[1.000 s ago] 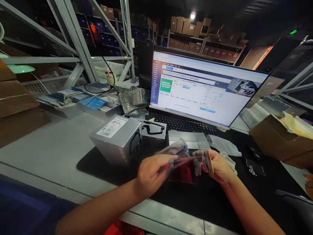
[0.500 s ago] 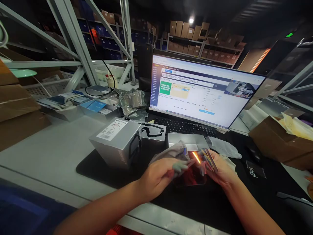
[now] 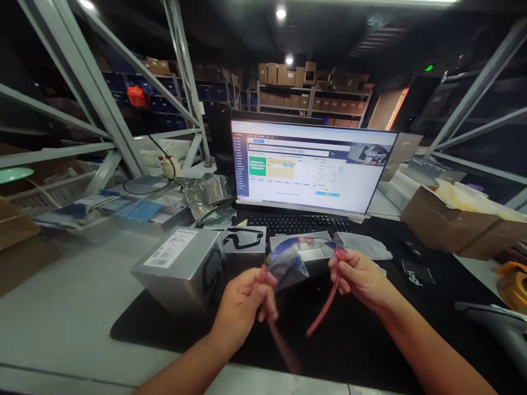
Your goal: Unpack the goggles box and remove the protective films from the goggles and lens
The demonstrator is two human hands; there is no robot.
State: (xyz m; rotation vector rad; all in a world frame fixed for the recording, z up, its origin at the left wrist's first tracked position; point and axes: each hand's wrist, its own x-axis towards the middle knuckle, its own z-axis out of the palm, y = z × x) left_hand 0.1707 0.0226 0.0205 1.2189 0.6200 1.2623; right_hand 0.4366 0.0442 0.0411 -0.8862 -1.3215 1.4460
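In the head view, the glasses (image 3: 324, 314) are held above the black mat (image 3: 354, 343), lens far, reddish temples hanging near. The left hand (image 3: 245, 302) pinches one hinge end and the right hand (image 3: 360, 275) the other; each grip is closed on the frame, seemingly to steady it evenly and spare the blurred lens from fingers. The open box (image 3: 316, 252) sits just far of the glasses, apparently for easy reach. On the left of the worktop (image 3: 78, 296), a silver box (image 3: 173, 285) stands label-up, probably for reading. The monitor (image 3: 284, 189) faces near, likely for viewing while both hands are occupied.
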